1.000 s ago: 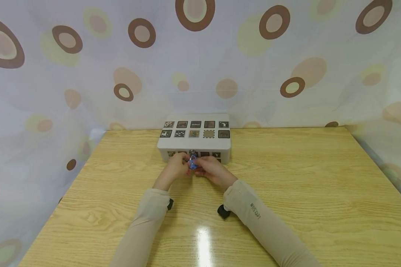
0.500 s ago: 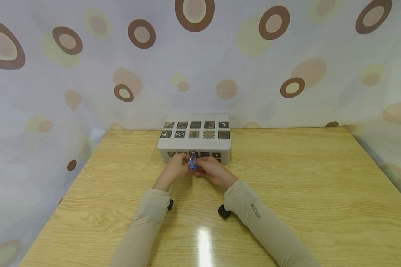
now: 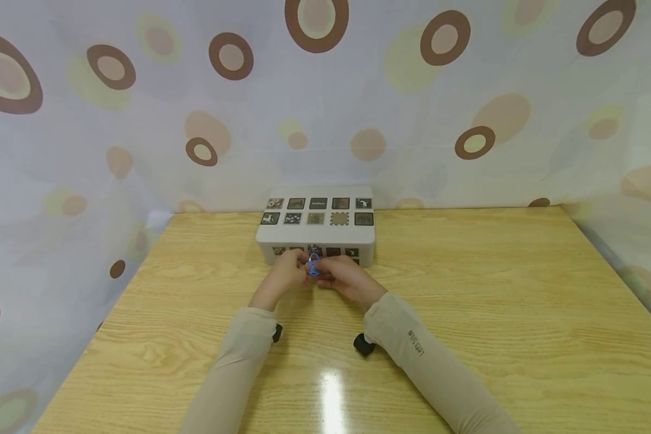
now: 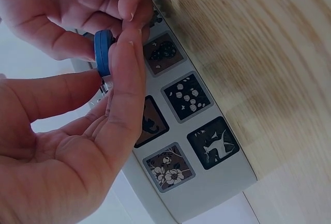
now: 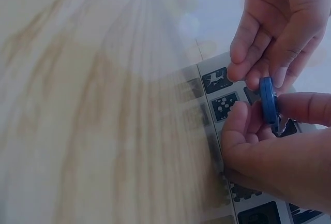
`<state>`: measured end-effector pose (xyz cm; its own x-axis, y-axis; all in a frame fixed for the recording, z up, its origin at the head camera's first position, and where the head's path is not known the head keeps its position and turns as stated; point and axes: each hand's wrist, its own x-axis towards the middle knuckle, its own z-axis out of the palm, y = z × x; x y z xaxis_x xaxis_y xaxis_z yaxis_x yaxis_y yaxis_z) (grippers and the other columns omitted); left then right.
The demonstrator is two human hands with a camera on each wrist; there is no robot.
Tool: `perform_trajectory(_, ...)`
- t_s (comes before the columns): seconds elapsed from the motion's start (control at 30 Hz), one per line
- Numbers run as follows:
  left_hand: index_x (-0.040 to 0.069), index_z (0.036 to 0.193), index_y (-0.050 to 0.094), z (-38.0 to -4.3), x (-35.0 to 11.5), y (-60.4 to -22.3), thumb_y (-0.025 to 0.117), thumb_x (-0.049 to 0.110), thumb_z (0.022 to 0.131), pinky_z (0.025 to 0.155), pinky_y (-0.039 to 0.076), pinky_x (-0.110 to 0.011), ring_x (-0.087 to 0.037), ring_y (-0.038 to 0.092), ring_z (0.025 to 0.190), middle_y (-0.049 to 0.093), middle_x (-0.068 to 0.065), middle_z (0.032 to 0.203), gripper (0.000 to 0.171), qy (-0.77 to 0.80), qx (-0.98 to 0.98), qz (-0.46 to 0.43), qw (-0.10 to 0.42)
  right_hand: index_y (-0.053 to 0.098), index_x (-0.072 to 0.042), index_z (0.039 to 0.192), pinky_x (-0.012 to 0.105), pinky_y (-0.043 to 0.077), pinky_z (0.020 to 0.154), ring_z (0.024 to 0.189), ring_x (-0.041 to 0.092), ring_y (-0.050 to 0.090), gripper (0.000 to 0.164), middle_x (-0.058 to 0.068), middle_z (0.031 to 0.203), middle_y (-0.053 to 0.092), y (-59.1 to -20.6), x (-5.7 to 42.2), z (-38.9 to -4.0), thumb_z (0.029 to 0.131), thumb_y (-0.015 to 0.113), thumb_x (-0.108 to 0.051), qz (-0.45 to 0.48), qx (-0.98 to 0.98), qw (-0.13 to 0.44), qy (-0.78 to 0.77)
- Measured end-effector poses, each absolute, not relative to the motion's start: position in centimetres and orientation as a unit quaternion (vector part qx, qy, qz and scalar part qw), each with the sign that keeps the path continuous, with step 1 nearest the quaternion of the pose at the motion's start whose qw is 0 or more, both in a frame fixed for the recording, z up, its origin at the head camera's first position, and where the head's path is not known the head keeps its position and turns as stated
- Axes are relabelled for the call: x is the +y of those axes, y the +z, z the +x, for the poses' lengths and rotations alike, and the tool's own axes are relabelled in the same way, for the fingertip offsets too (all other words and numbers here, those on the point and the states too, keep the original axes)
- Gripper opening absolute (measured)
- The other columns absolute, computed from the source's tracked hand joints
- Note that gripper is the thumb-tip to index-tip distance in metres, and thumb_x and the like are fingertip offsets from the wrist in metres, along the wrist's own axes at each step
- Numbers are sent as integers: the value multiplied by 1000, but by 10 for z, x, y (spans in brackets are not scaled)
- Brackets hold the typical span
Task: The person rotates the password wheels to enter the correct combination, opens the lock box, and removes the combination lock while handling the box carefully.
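Observation:
A small blue padlock (image 3: 313,266) with a loop on top is at the front clasp of a white box (image 3: 316,234) printed with dark picture squares. My left hand (image 3: 287,274) pinches the padlock from the left between thumb and fingers. From the other side my right hand (image 3: 348,278) grips it, thumb against its flat face. In the left wrist view the padlock (image 4: 103,53) stands edge-on between both hands. The right wrist view shows the padlock (image 5: 268,100) with a bit of shiny metal beside it. Fingers hide part of the clasp.
The box stands at the back of a wooden table (image 3: 493,313), close to a hanging cloth (image 3: 325,102) with brown and yellow circles. More of this cloth hangs along the left and right sides. Black wrist devices (image 3: 364,344) sit under both sleeves.

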<state>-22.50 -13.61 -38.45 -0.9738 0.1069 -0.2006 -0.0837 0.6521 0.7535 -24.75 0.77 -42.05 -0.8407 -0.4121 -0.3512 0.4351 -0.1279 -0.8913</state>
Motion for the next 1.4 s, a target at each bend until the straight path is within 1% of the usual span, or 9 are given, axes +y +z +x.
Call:
perform_trajectory(0.5,-11,118,54,-225,-136,-386,51,-5,93,62,53,-30,-32,68,73,66,-20,80,25,421,901,11,108,57,12,107,23,50,68,72,13,56,21,5,85,59,-423,8,-247,95,45,-1,1,598,279,-751)
perform_trajectory(0.7,-11,118,54,-225,-136,-386,52,-4,94,61,52,-29,-30,68,71,66,-19,78,26,417,902,12,111,59,11,105,23,50,67,72,13,57,20,5,83,59,-423,7,-247,94,47,-2,13,596,277,-754)
perform_trajectory(0.87,-11,119,53,-225,-136,-386,51,-5,93,61,52,-29,-31,68,72,65,-19,78,27,419,901,12,109,59,12,105,23,50,67,71,13,57,21,5,81,60,-423,7,-247,93,48,-1,11,594,272,-756)
perform_trajectory(1.2,-11,118,54,-225,-135,-384,52,-6,92,61,53,-29,-34,68,76,65,-20,79,27,422,900,8,109,56,16,111,22,50,67,71,12,56,26,5,83,59,-422,8,-247,94,46,-1,-3,598,275,-753)
perform_trajectory(1.4,-11,118,54,-225,-135,-385,52,-4,93,61,53,-29,-30,68,72,65,-16,76,26,416,903,10,108,55,15,112,21,50,66,71,13,56,26,6,86,58,-424,7,-248,96,44,-2,0,605,274,-748)
